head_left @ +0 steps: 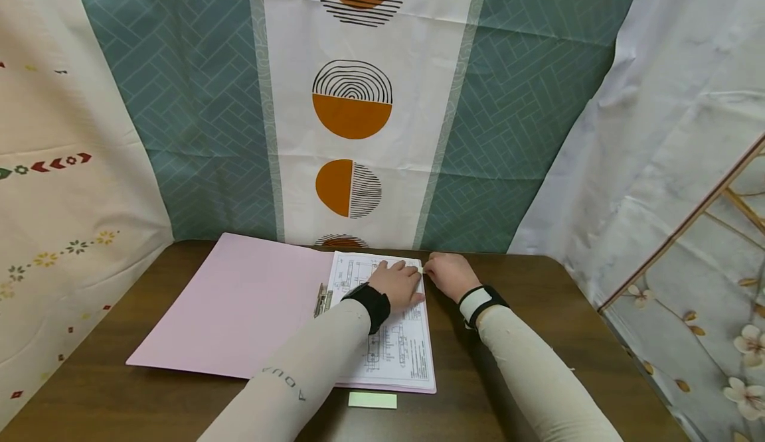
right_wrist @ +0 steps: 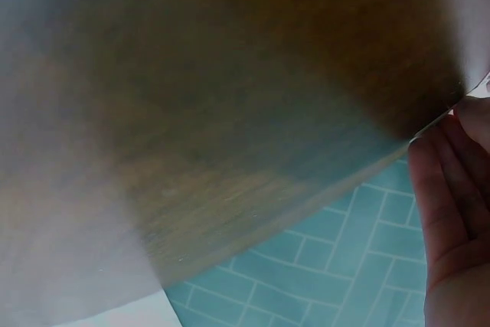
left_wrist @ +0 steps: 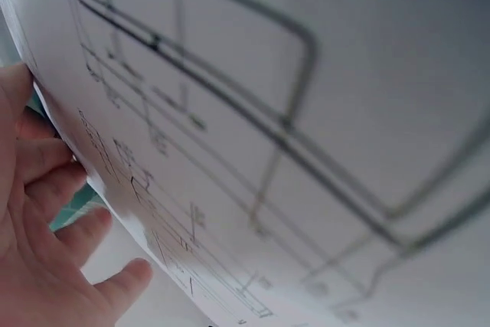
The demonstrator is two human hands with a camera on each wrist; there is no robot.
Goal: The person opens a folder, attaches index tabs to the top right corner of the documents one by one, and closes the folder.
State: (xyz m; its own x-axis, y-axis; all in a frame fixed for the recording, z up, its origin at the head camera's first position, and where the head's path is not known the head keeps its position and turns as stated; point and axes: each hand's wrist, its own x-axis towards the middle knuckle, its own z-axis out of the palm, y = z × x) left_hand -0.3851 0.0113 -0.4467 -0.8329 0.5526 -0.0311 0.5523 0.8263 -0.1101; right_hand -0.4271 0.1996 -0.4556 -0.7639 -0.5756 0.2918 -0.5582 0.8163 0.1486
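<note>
A pink folder [head_left: 251, 309] lies spread on the table, a stack of printed drawings [head_left: 412, 352] held in its metal clip [head_left: 323, 300]. My left hand [head_left: 396, 286] rests on the top sheet near its upper right, fingers extended; in the left wrist view that hand [left_wrist: 53, 212] lies at the far part of the printed sheet. Just beyond the sheet's right edge, my right hand [head_left: 452, 275] pinches a small pale yellow-green sticky note [head_left: 422, 270]. Thumb and fingertips of the right hand [right_wrist: 452, 197] come together in the right wrist view.
A pale green pad of sticky notes [head_left: 372, 400] lies on the brown table [head_left: 520, 269] close below the folder's lower edge. Patterned curtains [head_left: 197, 117] hang behind the table and along both sides.
</note>
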